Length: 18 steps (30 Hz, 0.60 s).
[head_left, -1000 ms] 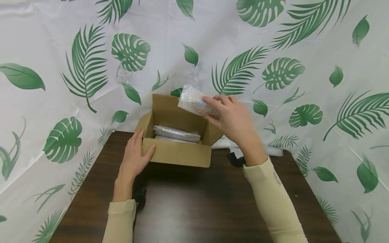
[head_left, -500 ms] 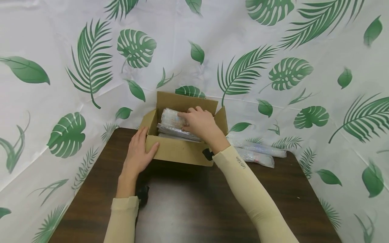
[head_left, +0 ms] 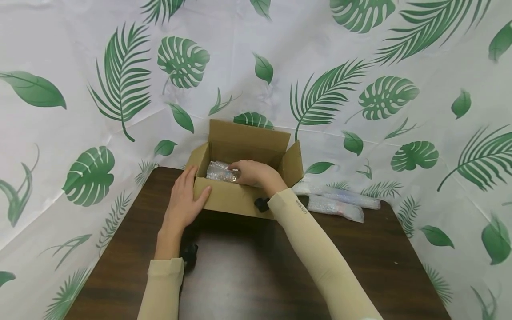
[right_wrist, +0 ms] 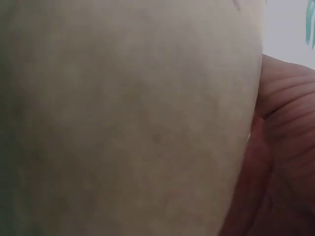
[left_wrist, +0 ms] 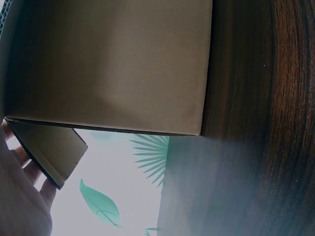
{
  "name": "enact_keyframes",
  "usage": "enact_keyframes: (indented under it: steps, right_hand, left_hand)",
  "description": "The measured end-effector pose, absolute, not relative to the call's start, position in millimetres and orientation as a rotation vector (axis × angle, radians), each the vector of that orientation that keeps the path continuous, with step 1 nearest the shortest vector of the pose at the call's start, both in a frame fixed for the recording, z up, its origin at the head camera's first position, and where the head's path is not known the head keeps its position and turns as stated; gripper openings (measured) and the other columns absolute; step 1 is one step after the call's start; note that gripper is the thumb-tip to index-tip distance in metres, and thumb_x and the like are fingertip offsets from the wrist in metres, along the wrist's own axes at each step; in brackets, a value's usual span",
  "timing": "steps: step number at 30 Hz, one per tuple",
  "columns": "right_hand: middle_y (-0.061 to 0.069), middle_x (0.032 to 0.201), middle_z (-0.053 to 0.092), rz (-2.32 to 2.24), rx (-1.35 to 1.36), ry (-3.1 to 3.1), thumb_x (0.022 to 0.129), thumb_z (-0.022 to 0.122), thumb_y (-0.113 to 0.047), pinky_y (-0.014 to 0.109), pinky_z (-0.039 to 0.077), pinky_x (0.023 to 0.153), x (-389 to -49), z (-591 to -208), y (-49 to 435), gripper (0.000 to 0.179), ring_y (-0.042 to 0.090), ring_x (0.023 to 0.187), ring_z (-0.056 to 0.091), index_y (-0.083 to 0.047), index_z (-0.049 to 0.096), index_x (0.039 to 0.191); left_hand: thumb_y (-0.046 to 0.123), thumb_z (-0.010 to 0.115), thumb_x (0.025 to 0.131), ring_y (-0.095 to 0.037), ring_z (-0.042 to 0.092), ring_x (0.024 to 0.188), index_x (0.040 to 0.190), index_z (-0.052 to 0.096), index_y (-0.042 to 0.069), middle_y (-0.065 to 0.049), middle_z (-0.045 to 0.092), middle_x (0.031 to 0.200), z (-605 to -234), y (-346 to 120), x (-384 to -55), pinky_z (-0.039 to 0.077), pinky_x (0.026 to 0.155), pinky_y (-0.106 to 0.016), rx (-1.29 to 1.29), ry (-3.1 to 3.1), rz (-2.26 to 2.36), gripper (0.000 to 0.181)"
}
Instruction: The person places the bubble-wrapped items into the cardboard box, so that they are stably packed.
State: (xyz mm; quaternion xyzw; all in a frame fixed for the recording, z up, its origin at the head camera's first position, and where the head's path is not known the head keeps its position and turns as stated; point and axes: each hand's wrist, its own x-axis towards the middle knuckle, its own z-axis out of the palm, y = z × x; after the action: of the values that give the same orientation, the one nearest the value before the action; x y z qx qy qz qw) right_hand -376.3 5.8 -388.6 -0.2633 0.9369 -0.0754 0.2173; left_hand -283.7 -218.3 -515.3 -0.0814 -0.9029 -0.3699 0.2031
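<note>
An open cardboard box [head_left: 228, 198] stands toward the back of the table. At its front left corner my left hand [head_left: 183, 202] holds it, thumb against the front flap and fingers along the left flap [left_wrist: 51, 147]. My right hand [head_left: 256, 172] reaches over the front flap into the box and grips a bubble-wrapped package [head_left: 221, 172] lying low inside. What the wrap contains is too blurred to make out. The hand hides part of the package, and the front flap hides the bottom of the box. In the right wrist view a flap fills most of the picture.
More bubble-wrapped packages [head_left: 336, 207] lie on the dark wooden table [head_left: 232, 275] to the right of the box. A white leaf-print cloth [head_left: 256, 102] hangs close behind the table. Black wrist cameras [head_left: 262, 204] are worn on both wrists.
My right hand has carried the bubble-wrapped package from above the box's right side, leftward and down into the box. My left hand has stayed at the box's corner.
</note>
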Motion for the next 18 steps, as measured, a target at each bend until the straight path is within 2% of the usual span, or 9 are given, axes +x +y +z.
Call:
enact_keyframes:
  steps: [5,10,18]
  right_hand:
    - [0.012,0.164,0.052,-0.366,-0.705,2.529,0.108,0.064,-0.023,0.047,0.046,0.119,-382.8,-395.7,11.6,0.06,0.031,0.151,0.051,-0.022,0.046,0.165]
    - [0.02,0.157,0.056,-0.485,-0.683,2.463,0.107,0.063,-0.022,0.049,0.051,0.113,-383.2,-396.8,16.6,0.06,0.034,0.139,0.059,-0.017,0.045,0.165]
    - [0.013,0.148,0.063,-0.45,-0.745,2.494,0.109,0.058,-0.021,0.046,0.052,0.11,-385.1,-405.0,23.4,0.042,0.03,0.132,0.061,-0.019,0.063,0.151]
  left_hand:
    - [0.046,0.062,0.104,-0.047,0.033,0.156,0.166,0.032,0.005,-0.023,0.035,0.17,-515.9,-216.9,-285.2,0.027,0.125,-0.069,-0.228,-2.51,-1.021,0.08]
    - [0.045,0.063,0.104,-0.047,0.034,0.156,0.166,0.032,0.005,-0.023,0.036,0.17,-515.6,-216.7,-285.7,0.028,0.125,-0.069,-0.226,-2.503,-1.01,0.079]
    - [0.047,0.062,0.105,-0.046,0.033,0.157,0.168,0.031,0.008,-0.022,0.034,0.171,-515.6,-215.3,-283.9,0.027,0.125,-0.07,-0.216,-2.517,-1.024,0.08]
